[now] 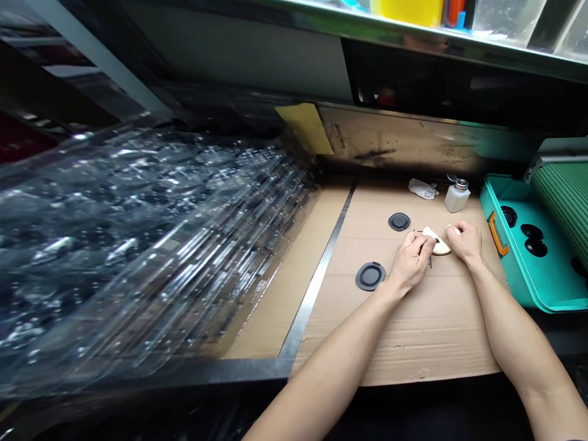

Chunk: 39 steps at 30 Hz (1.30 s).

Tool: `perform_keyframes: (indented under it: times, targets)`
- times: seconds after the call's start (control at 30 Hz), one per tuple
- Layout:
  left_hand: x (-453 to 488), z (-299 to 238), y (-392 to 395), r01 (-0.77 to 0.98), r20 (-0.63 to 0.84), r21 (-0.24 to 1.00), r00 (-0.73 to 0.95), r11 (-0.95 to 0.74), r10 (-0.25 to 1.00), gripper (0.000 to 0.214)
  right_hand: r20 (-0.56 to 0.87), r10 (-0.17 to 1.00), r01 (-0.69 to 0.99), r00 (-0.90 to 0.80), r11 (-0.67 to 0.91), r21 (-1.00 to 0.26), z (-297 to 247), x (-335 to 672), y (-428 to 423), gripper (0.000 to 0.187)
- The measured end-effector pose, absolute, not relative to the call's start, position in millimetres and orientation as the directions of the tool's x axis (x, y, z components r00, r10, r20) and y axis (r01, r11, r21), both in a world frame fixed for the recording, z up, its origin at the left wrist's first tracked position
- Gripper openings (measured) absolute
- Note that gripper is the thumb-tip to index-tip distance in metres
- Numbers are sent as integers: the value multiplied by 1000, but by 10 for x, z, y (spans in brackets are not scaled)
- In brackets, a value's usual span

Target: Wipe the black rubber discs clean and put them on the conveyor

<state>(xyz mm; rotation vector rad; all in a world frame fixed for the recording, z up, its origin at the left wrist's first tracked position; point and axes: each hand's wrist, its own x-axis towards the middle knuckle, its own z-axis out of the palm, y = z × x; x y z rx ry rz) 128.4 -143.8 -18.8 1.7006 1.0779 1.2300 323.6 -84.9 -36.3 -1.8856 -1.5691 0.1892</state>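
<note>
My left hand [413, 257] and my right hand [466, 242] meet over a cardboard sheet [413, 318]. Both are curled around a small cream-coloured pad [440, 245] with a white piece on it, held between the fingertips. A dark round cap [370, 275] lies just left of my left wrist. A second dark round cap [399, 221] lies a little farther back, clear of both hands.
A tall stack of clear plastic trays [138, 245] fills the left half. A white pump bottle [456, 195] and a crumpled white wipe [422, 188] stand behind the hands. A teal tray [528, 245] with dark round parts sits at right, beside a green belt [567, 196].
</note>
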Motion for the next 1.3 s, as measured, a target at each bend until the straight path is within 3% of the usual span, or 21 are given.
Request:
perform_keyframes:
  times: [0.2, 0.3, 0.4, 0.6, 0.83, 0.93, 1.07, 1.2, 1.3]
  targets:
    - [1075, -146, -1065, 173, 45, 984, -31, -39, 999, 29, 266, 924, 825, 275, -85, -558, -331, 3211, -867, 27]
    - [754, -61, -646, 217, 10, 976, -13, -7, 1000, 33, 246, 928, 823, 282, -102, -559, -320, 3187, -884, 26]
    - [504, -14, -260, 330, 70, 940, 51, -83, 996, 40, 231, 933, 824, 275, -105, -557, -327, 3177, -894, 25]
    - [484, -112, 147, 596, 27, 767, 341, -238, 940, 41, 207, 936, 818, 285, -124, -562, -373, 3175, -892, 26]
    - [460, -83, 277, 651, 105, 597, 515, -468, 851, 36, 193, 940, 818, 282, -131, -559, -387, 3164, -884, 23]
    - [415, 7, 221, 692, 2, 549, 561, -469, 828, 52, 181, 941, 821, 284, -142, -552, -379, 3158, -886, 23]
    - [457, 130, 111, 758, -165, 378, 620, -532, 767, 91, 176, 946, 828, 274, -139, -544, -379, 3154, -882, 23]
    - [484, 177, 77, 696, -182, 342, 708, -631, 682, 64, 175, 945, 830, 277, -143, -539, -373, 3144, -898, 24]
    - [347, 131, 159, 774, -95, 304, 604, -555, 791, 55, 150, 951, 834, 269, -152, -530, -357, 3126, -926, 26]
